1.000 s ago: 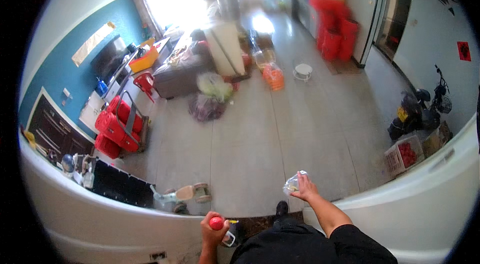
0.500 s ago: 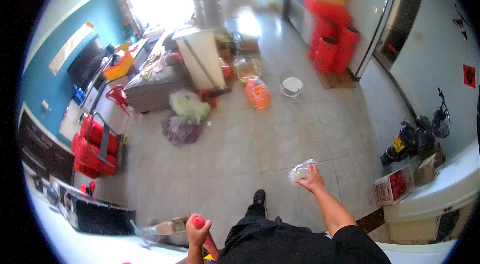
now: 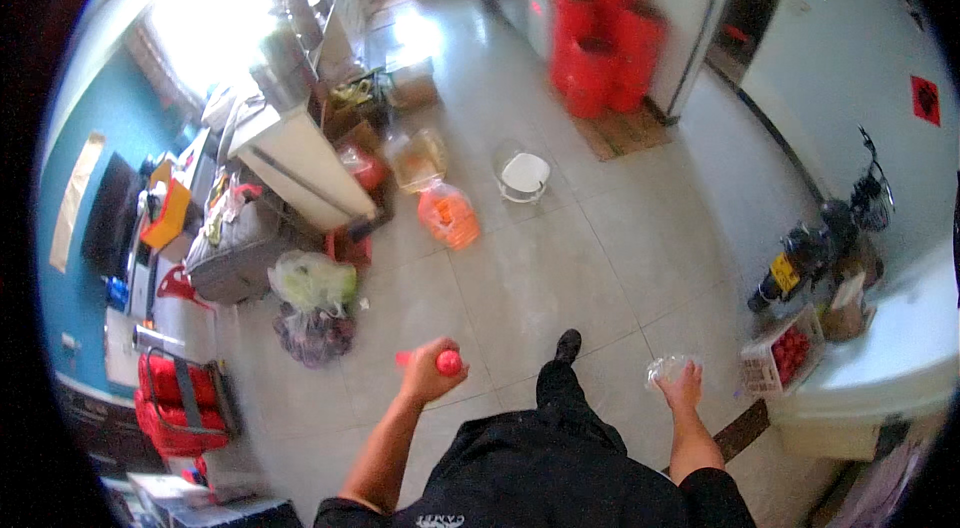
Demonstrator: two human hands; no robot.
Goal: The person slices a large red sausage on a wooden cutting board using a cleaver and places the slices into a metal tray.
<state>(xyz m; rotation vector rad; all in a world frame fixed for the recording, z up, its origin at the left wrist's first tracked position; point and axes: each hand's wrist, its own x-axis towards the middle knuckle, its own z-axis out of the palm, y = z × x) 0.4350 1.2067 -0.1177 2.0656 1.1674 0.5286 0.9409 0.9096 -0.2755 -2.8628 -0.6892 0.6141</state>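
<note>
Left hand [image 3: 430, 378] is closed around one red rod [image 3: 449, 362], whose rounded end pokes out beyond the fingers toward the right, with a short piece showing on the other side. Level with it and well apart, the right hand [image 3: 683, 388] holds one crumpled clear plastic item [image 3: 664, 369], which sits at the fingertips, on their left; whether it is a bag or a cup cannot be told. Between the hands, one black shoe [image 3: 568, 346] shows on the floor. Right of the right hand stands one white crate [image 3: 760, 374] of red pieces, too blurred to count. Farther off lie two bags, one dark [image 3: 314, 336] and one pale green [image 3: 312, 280], touching; then one bag of orange things [image 3: 449, 216], one white round-topped stool [image 3: 526, 173], and, beyond, at least three red cylinders [image 3: 590, 78].
</note>
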